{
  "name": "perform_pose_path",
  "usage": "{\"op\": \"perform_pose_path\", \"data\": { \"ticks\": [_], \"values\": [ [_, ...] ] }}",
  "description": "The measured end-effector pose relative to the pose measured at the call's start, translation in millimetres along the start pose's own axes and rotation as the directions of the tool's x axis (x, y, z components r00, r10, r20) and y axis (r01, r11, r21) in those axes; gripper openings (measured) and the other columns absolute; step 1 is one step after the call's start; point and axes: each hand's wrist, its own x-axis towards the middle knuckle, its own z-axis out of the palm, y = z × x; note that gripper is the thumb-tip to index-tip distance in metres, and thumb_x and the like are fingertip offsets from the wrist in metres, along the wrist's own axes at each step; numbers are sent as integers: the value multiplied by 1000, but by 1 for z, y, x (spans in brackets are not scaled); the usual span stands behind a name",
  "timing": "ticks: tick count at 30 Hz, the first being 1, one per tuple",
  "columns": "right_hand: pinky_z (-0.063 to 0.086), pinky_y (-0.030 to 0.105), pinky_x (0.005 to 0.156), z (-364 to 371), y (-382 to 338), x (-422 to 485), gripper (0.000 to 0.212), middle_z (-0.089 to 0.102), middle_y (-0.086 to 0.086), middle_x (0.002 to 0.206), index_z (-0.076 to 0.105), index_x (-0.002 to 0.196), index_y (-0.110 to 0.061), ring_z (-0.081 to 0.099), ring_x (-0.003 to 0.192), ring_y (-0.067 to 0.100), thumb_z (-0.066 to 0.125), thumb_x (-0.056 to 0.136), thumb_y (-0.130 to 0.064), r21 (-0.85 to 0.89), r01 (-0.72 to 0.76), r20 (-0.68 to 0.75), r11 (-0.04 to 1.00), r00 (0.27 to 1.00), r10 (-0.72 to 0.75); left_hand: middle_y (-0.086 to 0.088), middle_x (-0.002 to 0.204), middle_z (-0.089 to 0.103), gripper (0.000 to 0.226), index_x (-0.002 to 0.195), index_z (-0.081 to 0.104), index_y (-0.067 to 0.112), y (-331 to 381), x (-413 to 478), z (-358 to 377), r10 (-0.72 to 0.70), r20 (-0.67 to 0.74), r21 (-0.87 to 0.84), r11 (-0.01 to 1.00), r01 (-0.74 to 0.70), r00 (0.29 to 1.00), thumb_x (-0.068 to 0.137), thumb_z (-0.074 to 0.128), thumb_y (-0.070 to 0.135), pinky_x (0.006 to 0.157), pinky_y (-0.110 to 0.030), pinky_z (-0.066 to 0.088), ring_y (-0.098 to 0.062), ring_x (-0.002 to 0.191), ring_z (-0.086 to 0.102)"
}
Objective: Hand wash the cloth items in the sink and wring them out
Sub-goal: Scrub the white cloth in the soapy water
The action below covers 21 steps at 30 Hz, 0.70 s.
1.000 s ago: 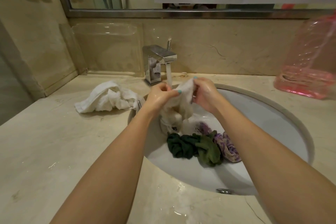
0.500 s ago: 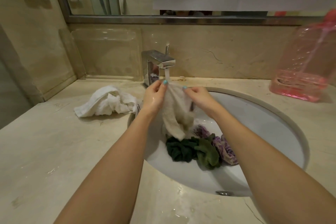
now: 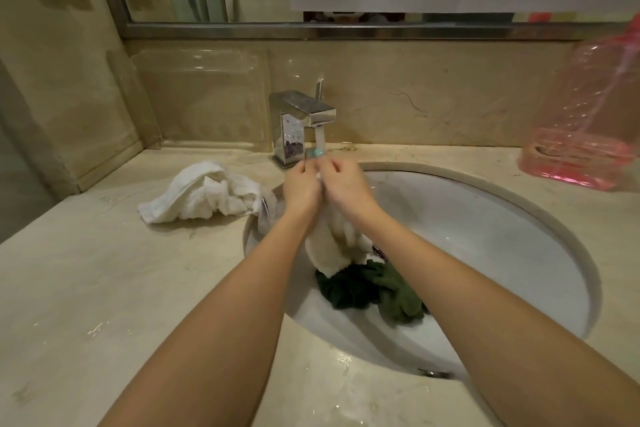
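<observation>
Both of our hands meet just below the spout of the square chrome tap (image 3: 304,114), where a thin stream of water (image 3: 319,137) runs down onto them. Our left hand (image 3: 300,185) and right hand (image 3: 346,184) sit knuckle to knuckle, the fingers of each curled in and clamped on the top edge of the cream-coloured wet cloth (image 3: 330,243). That cloth hangs from the grip between our forearms down into the white oval sink basin (image 3: 485,236), and its lower end reaches the dark green bunched cloth (image 3: 348,288) lying at the bottom. An olive green cloth (image 3: 398,300) lies against the dark one on its right. We judge the step in hand to be the rubbing and rinsing of the cream piece under the tap, with wringing not yet begun, since the cloth hangs loose and untwisted. Next we would need to gather its hanging length up into both fists and twist them in opposite directions, low over the basin so the water falls inside. Two green pieces wait unwashed, so we judge the task far from finished. One crumpled white towel (image 3: 204,194) lies on the beige marble counter (image 3: 104,288) to the left of the basin, perhaps already done, and a pink clear plastic bottle (image 3: 588,121) stands well apart at the far right.
</observation>
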Motion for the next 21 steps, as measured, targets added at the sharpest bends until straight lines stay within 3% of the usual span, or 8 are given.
{"op": "perform_pose_path", "data": {
  "ticks": [3,5,7,10,13,16,18,21],
  "values": [
    [45,31,65,-12,3,9,41,61,7,73,54,67,-15,58,77,26,38,103,-26,113,-152,-209,982,963,173,-5,69,61,34,71,60,13,6,-29,16,39,100,-12,999,-38,994,101,45,18,58,-22,45,-16,68,58],
    [51,38,75,-21,8,9,39,65,14,85,57,72,-13,63,85,30,38,103,-28,201,-209,-237,957,938,254,-5,63,57,36,68,58,12,9,-38,23,63,163,31,997,-69,985,101,47,20,56,-24,41,-15,62,53],
    [45,29,63,-18,3,5,39,62,10,78,54,69,-14,58,73,22,38,103,-24,159,-140,-214,977,961,173,-7,63,55,34,65,56,12,13,-24,21,9,88,-4,1000,-8,996,98,51,20,59,-28,39,-19,65,50],
    [29,17,46,-4,-1,2,45,45,-2,59,41,56,-18,40,55,10,39,101,-15,135,-63,-156,989,984,84,-10,70,55,22,78,59,5,14,-8,11,-99,-44,-76,993,96,994,97,50,12,57,-27,38,-21,70,50],
    [41,27,64,-10,12,13,39,56,6,72,49,64,-17,54,71,22,39,101,-19,215,-170,-204,962,955,214,-8,74,58,30,74,58,10,13,-23,19,-52,59,-11,999,53,997,101,45,16,65,-30,42,-21,73,54],
    [47,39,84,-19,21,12,26,61,15,96,58,92,-7,62,102,35,39,102,-20,264,-318,-156,910,917,366,-8,77,59,35,73,56,15,11,-30,28,1,171,124,992,-23,985,103,43,28,66,-30,41,-18,73,54],
    [46,35,81,-14,16,7,27,63,16,101,61,102,-5,61,101,32,38,103,-20,192,-266,-178,945,937,300,-8,70,55,38,66,52,15,12,-15,21,-18,89,57,998,13,996,102,46,24,62,-31,37,-20,70,50],
    [38,27,60,-3,0,2,35,60,8,78,60,76,-9,52,78,22,38,102,-19,74,-106,-168,992,979,117,-3,64,52,36,63,52,14,9,4,10,-75,-5,10,997,75,997,99,51,15,65,-28,38,-21,72,50]
  ]
}}
